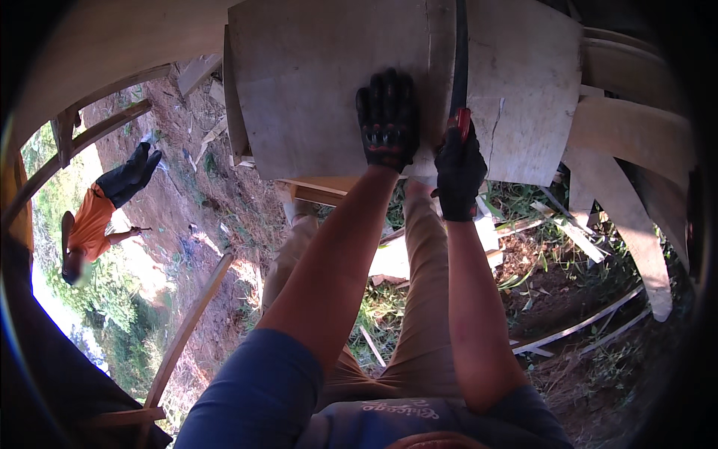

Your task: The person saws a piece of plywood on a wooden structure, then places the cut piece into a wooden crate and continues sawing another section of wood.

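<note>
From afar I'm holding the saw (459, 63) over the board (314, 90), my right hand's (459, 170) fingers wrapping its handle. My left hand (388, 123) is lying flat beside it, fingers extended; I'm judging that clean cutting needs firm bracing, straight strokes and that palm clear.

Lettering (402, 409) is visible on the chest of the person's blue-grey shirt (345, 428). It is white, executed in a flowing script, set in short lines, and reads upside down in the head view.
</note>
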A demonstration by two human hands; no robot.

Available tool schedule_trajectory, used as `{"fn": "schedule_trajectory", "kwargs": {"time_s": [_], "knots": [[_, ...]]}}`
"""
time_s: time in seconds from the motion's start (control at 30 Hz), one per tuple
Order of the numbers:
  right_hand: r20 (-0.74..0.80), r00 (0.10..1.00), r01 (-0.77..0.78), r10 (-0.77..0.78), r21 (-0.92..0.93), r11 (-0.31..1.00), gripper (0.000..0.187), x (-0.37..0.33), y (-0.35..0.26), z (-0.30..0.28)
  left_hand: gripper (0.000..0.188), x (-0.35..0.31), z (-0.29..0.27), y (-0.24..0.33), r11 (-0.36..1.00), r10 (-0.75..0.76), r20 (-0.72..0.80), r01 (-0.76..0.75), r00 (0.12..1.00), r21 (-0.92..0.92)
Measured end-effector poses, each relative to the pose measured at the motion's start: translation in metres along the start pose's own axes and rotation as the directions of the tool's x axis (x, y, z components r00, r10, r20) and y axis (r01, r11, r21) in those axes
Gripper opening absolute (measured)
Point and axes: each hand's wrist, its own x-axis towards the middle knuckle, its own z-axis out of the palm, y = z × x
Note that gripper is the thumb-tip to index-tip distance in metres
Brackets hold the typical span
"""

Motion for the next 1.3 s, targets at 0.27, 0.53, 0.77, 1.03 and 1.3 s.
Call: {"fn": "schedule_trajectory", "kwargs": {"time_s": [0.27, 0.53, 0.77, 1.03, 1.3], "knots": [[0.327, 0.855, -0.470, 0.402, 0.162, 0.867, 0.052, -0.023, -0.027, -0.015, 0.054, 0.004, 0.004, 0.000, 0.998, -0.033, 0.051, 0.030, 0.998, 0.061], [0.155, 0.948, -0.305, 0.278, 0.198, 0.932, 0.057, -0.031, -0.024, -0.004, 0.058, -0.004, 0.011, -0.003, 1.000, 0.029, -0.029, -0.029, 0.999, -0.004], [0.059, 0.970, -0.243, 0.236, 0.182, 0.953, 0.063, -0.019, -0.024, 0.001, 0.061, 0.002, 0.013, 0.002, 0.993, 0.035, -0.031, -0.031, 0.999, 0.113], [0.088, 0.956, -0.288, 0.279, 0.114, 0.951, 0.062, -0.022, -0.030, -0.006, 0.063, -0.003, 0.007, -0.003, 0.996, 0.043, -0.052, -0.039, 0.998, 0.077], [0.018, 0.981, -0.191, 0.192, 0.252, 0.949, 0.056, -0.033, -0.020, 0.002, 0.063, -0.017, 0.017, -0.007, 0.994, 0.062, -0.136, -0.048, 0.989, 0.102]]}}
